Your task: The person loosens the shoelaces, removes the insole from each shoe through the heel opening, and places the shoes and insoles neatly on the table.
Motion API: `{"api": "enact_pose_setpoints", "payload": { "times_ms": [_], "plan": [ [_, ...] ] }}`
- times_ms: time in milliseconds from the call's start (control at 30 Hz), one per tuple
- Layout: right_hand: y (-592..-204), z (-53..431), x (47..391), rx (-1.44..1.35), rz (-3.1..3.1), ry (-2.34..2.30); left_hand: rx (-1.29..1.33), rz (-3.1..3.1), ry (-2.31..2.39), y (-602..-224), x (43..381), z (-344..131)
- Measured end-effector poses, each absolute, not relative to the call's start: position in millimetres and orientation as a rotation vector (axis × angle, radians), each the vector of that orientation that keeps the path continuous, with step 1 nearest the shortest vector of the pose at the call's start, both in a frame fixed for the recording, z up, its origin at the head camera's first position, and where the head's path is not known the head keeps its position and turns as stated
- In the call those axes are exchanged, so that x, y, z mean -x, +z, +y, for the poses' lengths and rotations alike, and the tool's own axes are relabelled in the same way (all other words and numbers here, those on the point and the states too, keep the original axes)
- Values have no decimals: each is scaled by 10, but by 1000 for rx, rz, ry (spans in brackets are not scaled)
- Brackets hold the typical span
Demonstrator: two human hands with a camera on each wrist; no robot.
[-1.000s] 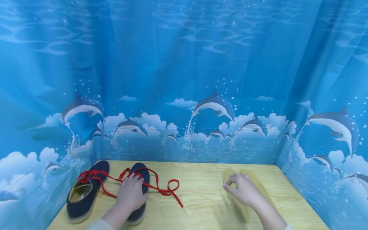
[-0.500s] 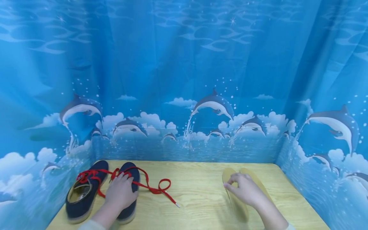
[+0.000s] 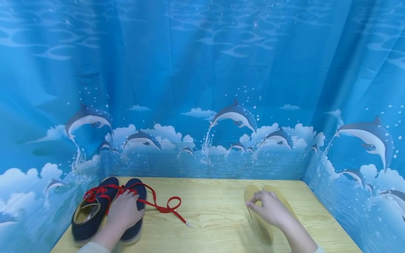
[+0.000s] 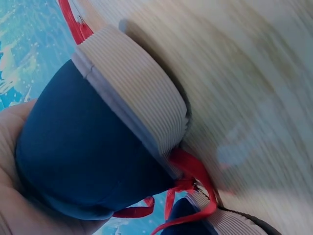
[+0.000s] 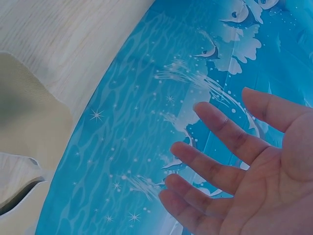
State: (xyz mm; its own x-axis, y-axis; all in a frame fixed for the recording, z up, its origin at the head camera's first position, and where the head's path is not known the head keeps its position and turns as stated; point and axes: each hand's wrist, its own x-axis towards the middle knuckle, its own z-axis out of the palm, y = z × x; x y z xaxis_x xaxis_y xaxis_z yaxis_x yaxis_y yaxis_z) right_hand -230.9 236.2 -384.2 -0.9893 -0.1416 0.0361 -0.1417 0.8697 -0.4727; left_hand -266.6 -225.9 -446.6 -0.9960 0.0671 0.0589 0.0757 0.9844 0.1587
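My left hand [image 3: 124, 211] grips a navy canvas shoe [image 3: 134, 232] with a pale sole, fingers over its laced top in the head view. In the left wrist view the palm [image 4: 19, 208] lies against the dark upper [image 4: 83, 142]. Close on its left stands the matching shoe [image 3: 83, 230]. Loose red shoelaces [image 3: 162, 209] run across both and trail right, ending in a metal tip. My right hand [image 3: 269, 209] hovers over two tan insoles [image 3: 252, 192], fingers loosely bent with nothing between them. Its spread fingers [image 5: 210, 166] show in the right wrist view.
Everything lies on a light wood-grain table [image 3: 209, 221]. A blue curtain [image 3: 202, 88] printed with dolphins encloses its back and both sides. The left shoe is near the table's left edge; the insoles lie toward the right.
My left hand has moved left with the gripped shoe, bringing it close beside the other one. The trailing lace has shifted left too. The right hand has stayed nearly still.
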Motion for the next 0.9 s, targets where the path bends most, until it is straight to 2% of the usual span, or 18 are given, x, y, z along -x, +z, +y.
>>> {"api": "enact_pose_setpoints", "payload": {
  "times_ms": [567,900],
  "plan": [
    [-3849,2392,2302,-223,-3023,772,43,-3052,-284,-4501,2640,-2266],
    [-3904,2455,2279,-231,-3001,757,63,-2901,-273,-4453,2474,-2125]
  ]
}}
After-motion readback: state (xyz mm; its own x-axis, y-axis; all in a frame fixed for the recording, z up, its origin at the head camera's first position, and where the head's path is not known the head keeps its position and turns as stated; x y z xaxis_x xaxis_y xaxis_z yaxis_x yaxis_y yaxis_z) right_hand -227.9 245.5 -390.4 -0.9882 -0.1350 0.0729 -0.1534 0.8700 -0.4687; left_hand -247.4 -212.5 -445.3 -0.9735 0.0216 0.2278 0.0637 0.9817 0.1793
